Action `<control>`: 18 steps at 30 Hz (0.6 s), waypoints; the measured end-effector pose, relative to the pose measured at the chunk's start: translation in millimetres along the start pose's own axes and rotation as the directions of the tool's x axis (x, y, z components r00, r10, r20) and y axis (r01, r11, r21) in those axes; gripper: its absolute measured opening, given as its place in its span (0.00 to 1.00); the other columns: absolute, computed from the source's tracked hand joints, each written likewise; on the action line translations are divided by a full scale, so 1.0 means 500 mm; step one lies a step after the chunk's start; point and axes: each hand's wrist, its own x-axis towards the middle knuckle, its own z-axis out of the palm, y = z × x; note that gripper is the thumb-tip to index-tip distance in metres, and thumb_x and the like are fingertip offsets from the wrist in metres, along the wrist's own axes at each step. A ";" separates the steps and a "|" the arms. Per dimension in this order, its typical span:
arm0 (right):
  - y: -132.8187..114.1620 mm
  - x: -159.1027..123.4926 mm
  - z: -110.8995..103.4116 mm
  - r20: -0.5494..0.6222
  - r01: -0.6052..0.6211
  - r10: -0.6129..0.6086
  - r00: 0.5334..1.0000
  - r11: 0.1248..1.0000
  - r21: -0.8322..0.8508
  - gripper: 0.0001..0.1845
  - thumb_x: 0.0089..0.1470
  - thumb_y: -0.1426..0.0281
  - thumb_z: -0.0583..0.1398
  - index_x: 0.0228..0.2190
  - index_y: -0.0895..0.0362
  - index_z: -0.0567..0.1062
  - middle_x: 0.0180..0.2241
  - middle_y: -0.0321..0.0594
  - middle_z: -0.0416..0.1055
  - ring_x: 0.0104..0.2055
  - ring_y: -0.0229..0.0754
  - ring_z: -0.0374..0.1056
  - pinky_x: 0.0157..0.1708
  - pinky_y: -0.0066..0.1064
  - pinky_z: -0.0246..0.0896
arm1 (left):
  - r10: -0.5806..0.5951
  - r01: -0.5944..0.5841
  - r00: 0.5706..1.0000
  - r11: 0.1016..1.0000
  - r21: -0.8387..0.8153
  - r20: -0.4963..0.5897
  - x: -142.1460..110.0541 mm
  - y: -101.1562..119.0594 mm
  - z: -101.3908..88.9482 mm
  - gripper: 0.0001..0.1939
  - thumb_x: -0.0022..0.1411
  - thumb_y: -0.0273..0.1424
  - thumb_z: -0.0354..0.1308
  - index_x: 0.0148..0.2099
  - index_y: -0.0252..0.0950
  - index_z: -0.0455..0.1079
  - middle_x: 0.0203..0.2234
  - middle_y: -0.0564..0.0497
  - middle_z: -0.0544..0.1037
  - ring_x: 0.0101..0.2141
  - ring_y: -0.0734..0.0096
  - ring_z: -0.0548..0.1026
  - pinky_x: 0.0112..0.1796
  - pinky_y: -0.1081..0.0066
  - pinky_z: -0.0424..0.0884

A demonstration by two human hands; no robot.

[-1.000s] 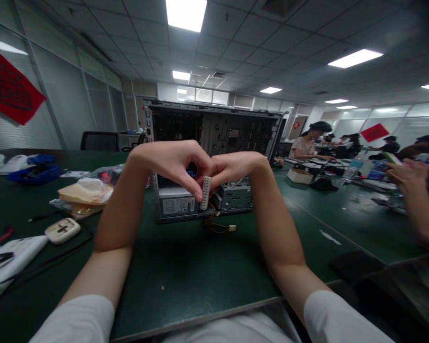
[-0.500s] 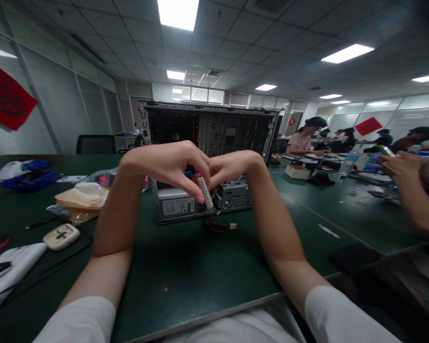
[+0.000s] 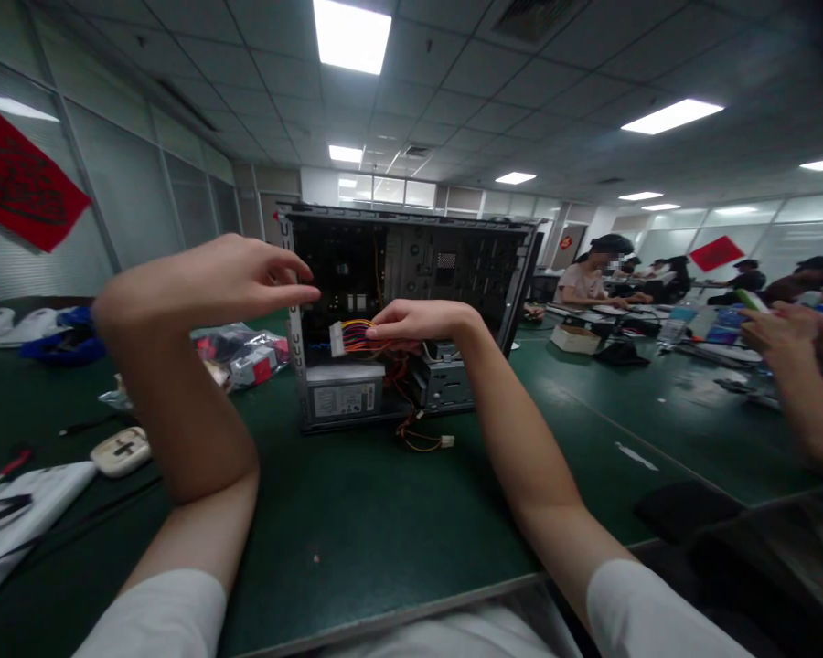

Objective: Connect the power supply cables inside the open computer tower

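An open computer case (image 3: 411, 239) stands on its side edge in front of me. My right hand (image 3: 422, 322) pinches a bundle of coloured power cables (image 3: 358, 336) just behind its long white connector (image 3: 336, 340), which points left. Up at the left of the case opening, my left hand (image 3: 253, 279) holds nothing, its thumb and fingers apart. Below the connector sits the power supply (image 3: 347, 395), with a label on its side. A metal drive cage (image 3: 445, 384) is at the lower right. A thin cable with a small white plug (image 3: 446, 441) hangs out onto the table.
To the left lie clear plastic bags (image 3: 251, 355), a beige round-cornered box (image 3: 120, 451), a white flat object (image 3: 31, 512) and blue items (image 3: 61, 343). At right are a small carton (image 3: 574, 338) and a co-worker's hands (image 3: 774, 324). Another person (image 3: 593, 274) sits farther back.
My left hand has let go of the white connector and moved left and up. My right hand now holds the cables with the connector turned left. The view has shifted slightly.
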 end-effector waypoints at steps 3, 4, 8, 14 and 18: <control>-0.005 0.018 0.006 -0.145 -0.005 -0.015 0.989 0.990 -0.140 0.21 0.65 0.55 0.56 0.30 0.60 0.71 0.19 0.28 0.56 0.20 0.31 0.50 0.20 0.26 0.40 | -0.134 0.134 0.990 0.991 -0.006 -0.032 -0.022 -0.034 -0.016 0.28 0.70 0.49 0.49 0.59 0.33 0.71 0.47 0.44 0.80 0.42 0.61 0.76 0.38 0.73 0.67; -0.009 0.026 0.009 -0.187 0.001 -0.041 0.981 0.978 -0.210 0.21 0.65 0.57 0.56 0.27 0.60 0.71 0.19 0.28 0.55 0.21 0.31 0.49 0.21 0.27 0.40 | -0.136 0.136 0.991 0.990 -0.024 -0.001 -0.025 -0.042 -0.018 0.28 0.70 0.49 0.49 0.59 0.33 0.71 0.48 0.44 0.80 0.43 0.61 0.76 0.39 0.73 0.67; -0.015 0.067 0.027 -0.368 -0.016 -0.148 0.918 0.913 -0.408 0.19 0.64 0.62 0.56 0.25 0.62 0.71 0.22 0.30 0.57 0.24 0.32 0.50 0.25 0.28 0.40 | -0.077 0.080 0.995 0.995 -0.054 0.067 -0.015 -0.052 -0.016 0.28 0.70 0.49 0.49 0.57 0.32 0.72 0.48 0.46 0.80 0.45 0.62 0.76 0.42 0.74 0.67; -0.004 0.103 0.050 -0.488 -0.050 -0.147 0.860 0.928 -0.369 0.23 0.64 0.57 0.57 0.25 0.62 0.72 0.21 0.30 0.58 0.25 0.33 0.51 0.25 0.29 0.40 | -0.111 0.109 0.991 0.993 0.034 0.074 0.005 -0.037 -0.008 0.32 0.70 0.53 0.46 0.52 0.29 0.75 0.42 0.44 0.81 0.40 0.61 0.76 0.37 0.74 0.67; -0.001 0.112 0.057 -0.612 -0.194 -0.129 0.781 0.880 -0.433 0.17 0.64 0.64 0.56 0.29 0.62 0.76 0.24 0.36 0.69 0.26 0.35 0.58 0.26 0.29 0.45 | -0.097 0.096 0.994 0.995 0.028 0.043 -0.009 -0.032 -0.006 0.30 0.70 0.51 0.49 0.53 0.30 0.75 0.43 0.44 0.81 0.40 0.62 0.76 0.36 0.74 0.67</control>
